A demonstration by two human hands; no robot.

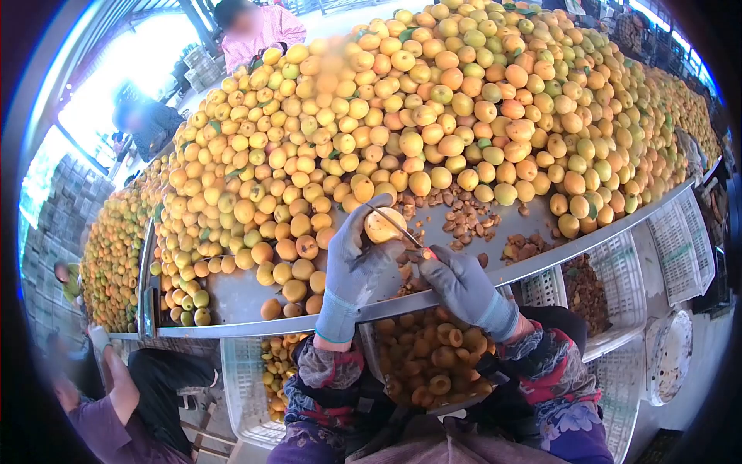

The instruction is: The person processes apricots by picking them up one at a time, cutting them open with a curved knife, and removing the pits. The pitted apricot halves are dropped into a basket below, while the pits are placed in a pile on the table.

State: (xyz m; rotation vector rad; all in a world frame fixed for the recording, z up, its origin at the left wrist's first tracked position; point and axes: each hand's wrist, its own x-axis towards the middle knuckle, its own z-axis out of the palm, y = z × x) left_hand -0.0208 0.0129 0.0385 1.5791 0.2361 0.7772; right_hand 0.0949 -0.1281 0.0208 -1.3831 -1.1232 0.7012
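Observation:
Grey gloves cover both hands, which meet over the front edge of the metal table [232,298]. My left hand [354,259] is closed around a yellow-orange apricot [382,227], with the thumb and fingers at its sides. In my right hand [464,288] is a thin knife [399,228] with a red patch near the handle; its blade lies across the apricot. Below the hands, between my forearms, a container holds many halved apricots [433,359]. Loose brown apricot stones [468,219] lie on the table just past my right hand.
A large heap of whole apricots [464,100] covers most of the table. White plastic crates [618,271] stand under the edge at right, one with brown stones. Another crate [239,387] is at lower left. A person [116,402] sits at left; others are behind the heap.

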